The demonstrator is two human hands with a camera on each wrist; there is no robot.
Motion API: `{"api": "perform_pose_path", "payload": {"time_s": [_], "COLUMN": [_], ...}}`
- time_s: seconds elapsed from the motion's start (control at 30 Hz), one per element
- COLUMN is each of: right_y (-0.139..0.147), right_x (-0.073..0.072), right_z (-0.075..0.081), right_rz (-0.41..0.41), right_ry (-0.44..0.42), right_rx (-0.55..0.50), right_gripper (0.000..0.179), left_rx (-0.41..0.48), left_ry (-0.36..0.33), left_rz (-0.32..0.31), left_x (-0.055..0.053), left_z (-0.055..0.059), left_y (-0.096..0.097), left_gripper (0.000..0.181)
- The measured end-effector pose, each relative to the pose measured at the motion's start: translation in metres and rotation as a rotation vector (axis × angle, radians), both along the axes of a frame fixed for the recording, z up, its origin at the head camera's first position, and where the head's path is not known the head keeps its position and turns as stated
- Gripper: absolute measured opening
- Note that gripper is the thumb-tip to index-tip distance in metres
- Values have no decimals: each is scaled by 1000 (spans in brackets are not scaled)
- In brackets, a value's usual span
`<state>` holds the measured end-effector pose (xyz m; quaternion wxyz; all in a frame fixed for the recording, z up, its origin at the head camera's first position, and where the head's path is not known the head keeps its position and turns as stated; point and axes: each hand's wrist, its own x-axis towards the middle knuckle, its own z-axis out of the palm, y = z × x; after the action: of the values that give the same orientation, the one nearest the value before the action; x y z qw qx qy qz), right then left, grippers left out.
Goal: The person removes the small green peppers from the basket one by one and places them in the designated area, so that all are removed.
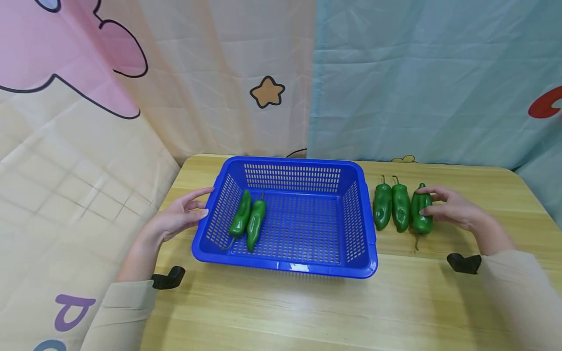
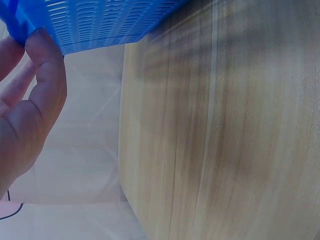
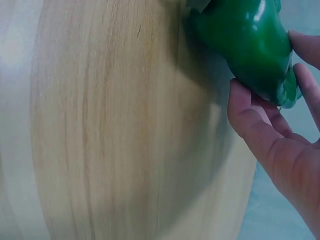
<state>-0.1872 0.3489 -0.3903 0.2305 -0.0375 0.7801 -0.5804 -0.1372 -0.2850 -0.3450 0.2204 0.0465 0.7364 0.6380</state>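
A blue plastic basket (image 1: 285,265) with slotted walls stands on the table, two long green peppers (image 1: 240,217) lying inside at its left. At the basket's left rim, my left hand (image 1: 186,209) touches the outer edge with its thumb and fingertips; the left wrist view shows the thumb against the blue wall (image 2: 95,25). To the right of the basket, three green peppers lie in a row. My right hand (image 1: 448,207) pinches the rightmost green pepper (image 1: 422,222) between thumb and fingers, its stem pointing toward me. The right wrist view shows this pepper (image 3: 250,50) close up.
The other two green peppers, the left one (image 1: 383,207) and the middle one (image 1: 400,207), lie between the basket and my right hand. A light wooden table (image 1: 307,312) carries everything. Printed curtains (image 1: 210,87) hang behind it and along the left side.
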Motion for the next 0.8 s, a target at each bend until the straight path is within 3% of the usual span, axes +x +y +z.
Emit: {"api": "perform_pose_path", "payload": {"time_s": [0.43, 0.8], "right_y": [1, 0], "right_x": [-5, -6], "right_z": [-5, -8], "right_rz": [-14, -10], "right_ry": [14, 14], "right_rx": [28, 29], "right_gripper": [50, 40], "left_rx": [22, 29], "left_ry": [4, 11], "left_rz": [5, -3], "left_x": [0, -1], "left_z": [-1, -4], "left_y": [-1, -2], "left_gripper": [64, 63]}}
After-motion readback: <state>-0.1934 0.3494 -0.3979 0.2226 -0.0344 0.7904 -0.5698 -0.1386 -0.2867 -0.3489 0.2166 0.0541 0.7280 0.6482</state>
